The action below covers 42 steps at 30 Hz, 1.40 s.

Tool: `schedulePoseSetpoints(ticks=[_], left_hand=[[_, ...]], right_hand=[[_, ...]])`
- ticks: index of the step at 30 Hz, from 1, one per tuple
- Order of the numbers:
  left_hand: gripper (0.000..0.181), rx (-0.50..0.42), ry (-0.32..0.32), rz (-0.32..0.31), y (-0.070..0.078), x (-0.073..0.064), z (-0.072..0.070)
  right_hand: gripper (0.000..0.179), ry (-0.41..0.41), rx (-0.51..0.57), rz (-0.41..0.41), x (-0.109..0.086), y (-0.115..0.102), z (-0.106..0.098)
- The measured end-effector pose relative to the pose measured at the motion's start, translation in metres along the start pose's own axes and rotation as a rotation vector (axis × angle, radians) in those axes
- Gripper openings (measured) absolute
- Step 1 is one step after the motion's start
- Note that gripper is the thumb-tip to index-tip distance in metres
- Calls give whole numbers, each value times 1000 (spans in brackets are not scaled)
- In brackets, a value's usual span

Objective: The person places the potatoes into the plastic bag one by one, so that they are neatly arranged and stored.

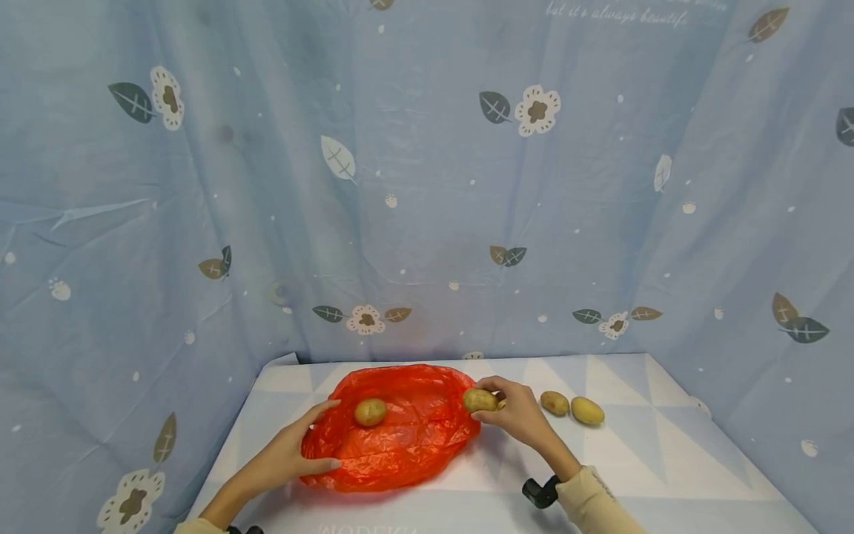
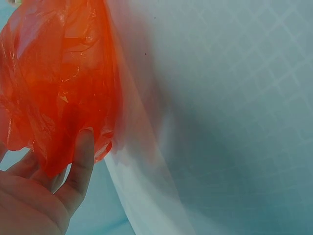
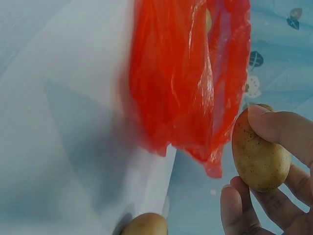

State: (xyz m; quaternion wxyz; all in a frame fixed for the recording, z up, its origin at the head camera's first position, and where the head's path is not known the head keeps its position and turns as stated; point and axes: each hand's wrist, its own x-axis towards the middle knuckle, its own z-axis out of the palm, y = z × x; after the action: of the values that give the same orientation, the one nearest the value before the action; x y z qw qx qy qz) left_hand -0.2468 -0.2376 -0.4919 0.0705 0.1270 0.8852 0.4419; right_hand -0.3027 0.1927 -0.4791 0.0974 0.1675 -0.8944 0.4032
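Note:
A red plastic bag point(image 1: 416, 445) lies spread on the table with its mouth facing up. One potato point(image 1: 370, 412) sits inside it, left of the middle. My left hand point(image 1: 283, 451) grips the bag's left rim, thumb on the near side; in the left wrist view the thumb point(image 2: 84, 152) presses the film and other fingers are partly hidden behind. With my right hand point(image 1: 522, 417) I hold a potato point(image 3: 259, 152) between thumb and fingers, at the bag's right rim in the head view. A small potato-coloured edge point(image 3: 266, 106) shows behind the held one.
Two more potatoes, a browner one point(image 1: 554, 403) and a yellower one point(image 1: 588, 411), lie side by side on the table right of my right hand. A patterned cloth covers the table point(image 1: 640, 460). Blue curtains point(image 1: 427, 185) hang behind and at both sides.

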Motion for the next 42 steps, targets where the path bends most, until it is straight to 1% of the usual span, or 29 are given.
schedulePoseSetpoints(ticks=[7,11,16,21,29,35,42], left_hand=[[95,10,1,11,-1,-1,-1],[95,15,3,18,0,-2,-1],[95,10,1,14,1,-1,0],[95,1,-1,1,1,-1,0],[95,7,6,-2,0,-1,2],[96,-5,4,-9,-1,0,1],[95,-7,-7,6,-2,1,-1]], right_hand=[[41,-30,-6,-5,4,-8,11],[41,-36,-11,-31,7,-13,17],[40,-57,11,-69,11,-17,25],[40,-81,4,-99,15,-21,37],[40,-113,7,-117,18,-30,57],[40,-158,58,-109,21,-39,71],[39,-203,71,-83,22,-51,87]])
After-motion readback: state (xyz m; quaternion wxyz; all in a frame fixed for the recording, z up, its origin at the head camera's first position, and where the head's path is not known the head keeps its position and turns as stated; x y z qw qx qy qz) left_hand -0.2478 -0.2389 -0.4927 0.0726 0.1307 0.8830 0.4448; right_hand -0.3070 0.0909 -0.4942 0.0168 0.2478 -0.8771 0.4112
